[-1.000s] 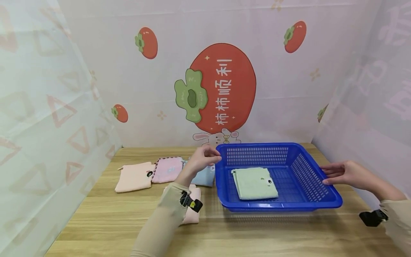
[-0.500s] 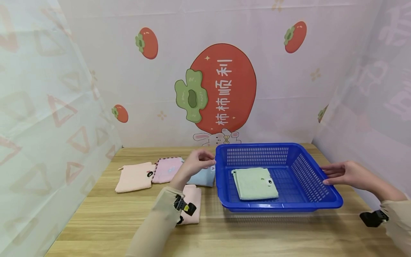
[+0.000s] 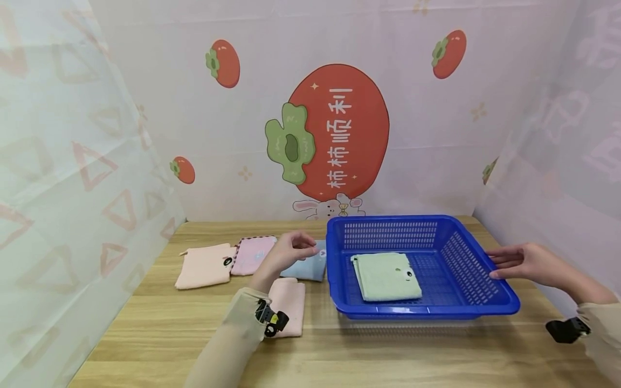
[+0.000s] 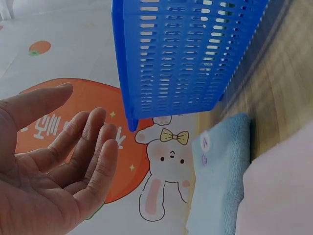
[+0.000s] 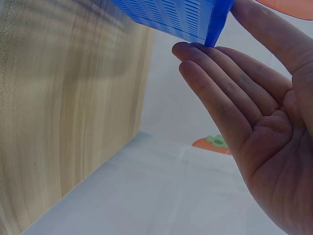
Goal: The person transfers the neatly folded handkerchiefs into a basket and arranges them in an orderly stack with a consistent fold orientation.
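Note:
A blue plastic basket [image 3: 398, 311] with slotted sides stands on the table, holding a folded light-green towel [image 3: 385, 277] with a small animal face. My right hand [image 3: 538, 265] is at the basket's right rim; in the right wrist view its long fingers [image 5: 230, 88] stretch nearly straight to the rim's edge, thumb on the rim's other side. Just left of the basket, my left hand [image 3: 286, 252] hovers with loosely bent fingers and nothing in them. It partly covers a folded blue towel [image 3: 310, 268]. Below that, a folded pink towel [image 3: 289, 307] lies beside my left wrist.
Farther left on the wooden table [image 3: 160, 328] lie a peach towel [image 3: 204, 267] with a black-eyed face and a lilac towel [image 3: 252, 256] with a dark checked edge. A printed persimmon backdrop [image 3: 339, 129] stands behind, and pale cloth walls [image 3: 548, 161] flank the table.
My left hand has come away from the basket's left rim and moved left and slightly down, over the blue towel. The right hand and basket look unmoved.

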`<state>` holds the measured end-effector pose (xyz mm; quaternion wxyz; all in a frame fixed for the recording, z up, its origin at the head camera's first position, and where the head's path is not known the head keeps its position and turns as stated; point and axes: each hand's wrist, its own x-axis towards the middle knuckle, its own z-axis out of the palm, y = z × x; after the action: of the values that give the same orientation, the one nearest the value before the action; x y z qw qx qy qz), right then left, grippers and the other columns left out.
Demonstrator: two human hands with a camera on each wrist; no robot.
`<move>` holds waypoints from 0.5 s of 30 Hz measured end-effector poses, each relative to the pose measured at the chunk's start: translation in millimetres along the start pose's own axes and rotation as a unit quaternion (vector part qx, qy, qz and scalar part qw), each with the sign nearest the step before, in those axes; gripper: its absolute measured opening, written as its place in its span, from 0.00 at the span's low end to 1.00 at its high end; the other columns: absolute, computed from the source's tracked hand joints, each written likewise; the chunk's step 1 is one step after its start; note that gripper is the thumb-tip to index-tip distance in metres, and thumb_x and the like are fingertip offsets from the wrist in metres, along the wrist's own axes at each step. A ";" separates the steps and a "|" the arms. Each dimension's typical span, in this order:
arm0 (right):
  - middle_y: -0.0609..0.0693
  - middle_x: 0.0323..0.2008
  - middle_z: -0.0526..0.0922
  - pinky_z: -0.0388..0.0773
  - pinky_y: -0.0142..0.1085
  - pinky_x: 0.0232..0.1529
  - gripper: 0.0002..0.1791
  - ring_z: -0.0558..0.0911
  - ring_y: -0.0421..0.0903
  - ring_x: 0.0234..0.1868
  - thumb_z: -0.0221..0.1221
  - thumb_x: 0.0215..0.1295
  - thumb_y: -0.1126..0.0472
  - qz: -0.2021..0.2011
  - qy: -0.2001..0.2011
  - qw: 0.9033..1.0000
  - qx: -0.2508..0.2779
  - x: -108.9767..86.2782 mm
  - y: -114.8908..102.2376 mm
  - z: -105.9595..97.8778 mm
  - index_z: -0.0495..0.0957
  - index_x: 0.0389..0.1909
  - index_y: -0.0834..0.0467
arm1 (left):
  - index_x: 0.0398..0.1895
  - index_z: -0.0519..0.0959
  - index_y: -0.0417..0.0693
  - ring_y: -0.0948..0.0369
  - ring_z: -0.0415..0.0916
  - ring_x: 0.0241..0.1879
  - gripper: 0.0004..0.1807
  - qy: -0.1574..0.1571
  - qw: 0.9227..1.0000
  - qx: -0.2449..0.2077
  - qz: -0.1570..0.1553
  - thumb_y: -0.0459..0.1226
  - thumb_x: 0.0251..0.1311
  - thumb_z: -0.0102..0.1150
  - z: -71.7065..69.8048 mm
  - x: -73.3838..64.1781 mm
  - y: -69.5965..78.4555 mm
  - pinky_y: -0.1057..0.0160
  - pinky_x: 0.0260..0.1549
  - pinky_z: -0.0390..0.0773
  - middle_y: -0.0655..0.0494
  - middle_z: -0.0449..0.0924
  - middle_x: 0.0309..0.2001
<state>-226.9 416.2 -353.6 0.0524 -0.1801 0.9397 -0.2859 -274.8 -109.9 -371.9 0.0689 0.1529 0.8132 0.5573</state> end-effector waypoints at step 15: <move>0.69 0.44 0.82 0.79 0.26 0.33 0.32 0.83 0.29 0.36 0.65 0.58 0.58 0.008 -0.003 1.000 0.005 0.1 -0.2 -0.6 0.69 0.56 0.77 | 0.43 0.78 0.36 0.61 0.76 0.34 0.11 0.004 0.999 0.037 -0.002 0.32 0.58 0.62 -12.2 -22.5 2.7 0.64 0.37 0.76 0.40 0.81 0.39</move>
<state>-227.1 416.3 -353.0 0.0582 -0.1732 0.9394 -0.2899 -256.5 -127.1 -366.2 0.0611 0.1517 0.8337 0.5274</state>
